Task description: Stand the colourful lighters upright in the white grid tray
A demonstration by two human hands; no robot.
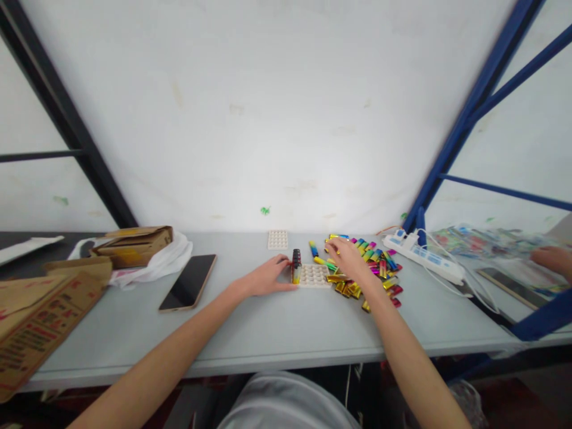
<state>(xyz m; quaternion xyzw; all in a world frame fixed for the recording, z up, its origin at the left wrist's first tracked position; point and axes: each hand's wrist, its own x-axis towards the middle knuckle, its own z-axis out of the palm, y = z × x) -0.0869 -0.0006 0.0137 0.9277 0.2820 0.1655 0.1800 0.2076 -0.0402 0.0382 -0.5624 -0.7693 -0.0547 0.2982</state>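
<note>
A white tray with rows of round holes [315, 276] lies in front of me. At its left end, a row of small tubes with dark tops [296, 265] stands upright. My left hand [270, 276] curls around that end, thumb at the near corner and fingers at the far side. To the right of the tray is a heap of shiny tubes [378, 265] in gold, blue, green and pink. My right hand [347, 257] is over the heap's left part, fingers bent down; whatever is between the fingertips is hidden. A blue-and-yellow tube [313, 248] lies behind the tray.
A second holed tray [277, 239] lies near the wall. To the left are a phone [188, 282], a cardboard box [138, 247] on a white bag and a larger carton [49, 310]. A power strip [424, 257] lies at right, near another person's hand [553, 260].
</note>
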